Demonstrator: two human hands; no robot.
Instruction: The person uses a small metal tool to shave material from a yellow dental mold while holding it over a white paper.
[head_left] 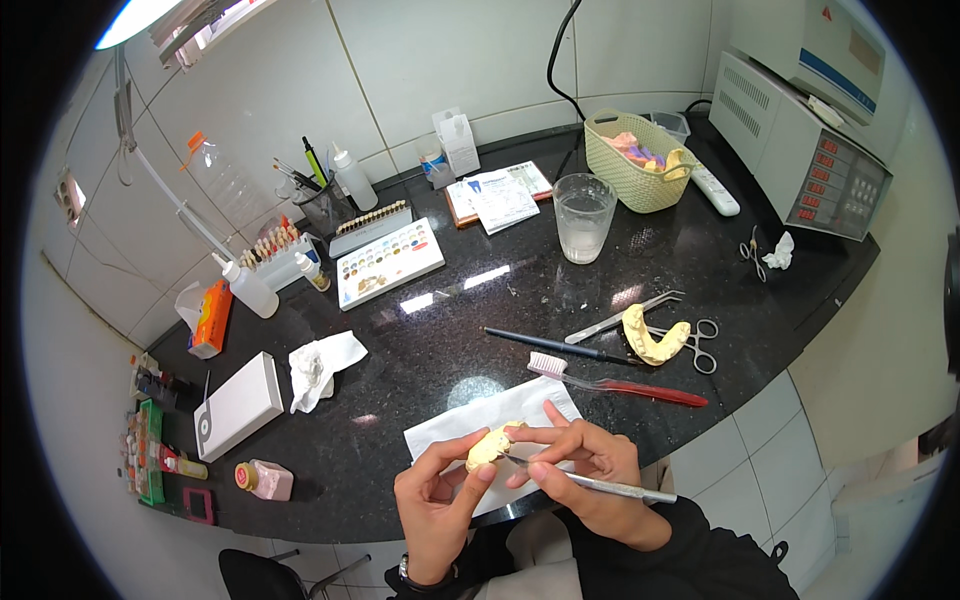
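Note:
Between thumb and fingers, my left hand (437, 492) grips a small pale yellow dental cast (488, 450). My right hand (598, 480) holds a slim metal carving tool (625, 489) like a pen, its tip against the cast. Under both hands lies a white paper sheet (440, 430) on the black counter. Just beyond it rest a toothbrush with a red handle (640, 390), a dark thin-handled brush (550, 343) and a second yellow arch-shaped dental cast (655, 345). That cast lies against scissor-handled forceps (705, 335). Metal tweezers (620, 318) lie beside it.
A glass of water (583, 225) stands mid-counter, with a green basket (640, 165) behind it. At the back left are a paint palette (390, 265) and squeeze bottles (250, 288). Crumpled tissue (320, 368), a white box (240, 405) and a pink jar (265, 480) sit left.

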